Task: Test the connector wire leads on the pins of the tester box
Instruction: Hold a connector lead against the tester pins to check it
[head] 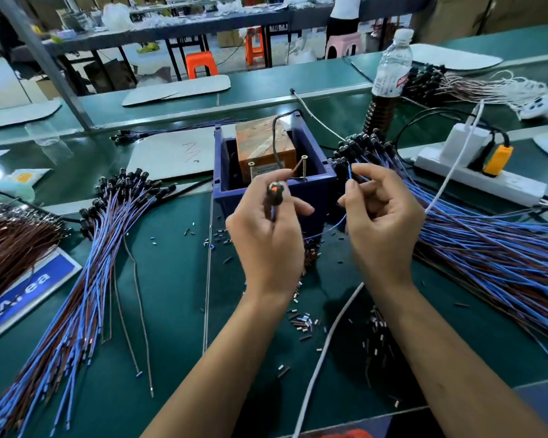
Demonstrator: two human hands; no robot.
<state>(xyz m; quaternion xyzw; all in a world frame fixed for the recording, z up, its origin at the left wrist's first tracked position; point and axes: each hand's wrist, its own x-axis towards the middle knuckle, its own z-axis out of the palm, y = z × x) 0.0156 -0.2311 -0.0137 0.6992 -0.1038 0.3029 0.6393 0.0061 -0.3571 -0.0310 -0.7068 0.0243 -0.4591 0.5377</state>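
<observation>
Pinched in the left hand [266, 235], a round black connector [276, 191] faces up, its lamp glowing orange; the brown lead [293, 170] reaches toward the right pin [304, 167] of the tester box [314, 181], likely so contact lights it. The right hand [382, 213] grips the thin blue lead [349, 172] between thumb and finger, tip raised short of any pin. Both pins are bare metal screws standing upright on the box's dark blue plastic rim. Flexible bundles [487, 248] lie fanned on the green worktop [171, 295].

Left wire bundle [60, 295] cut off.
</observation>
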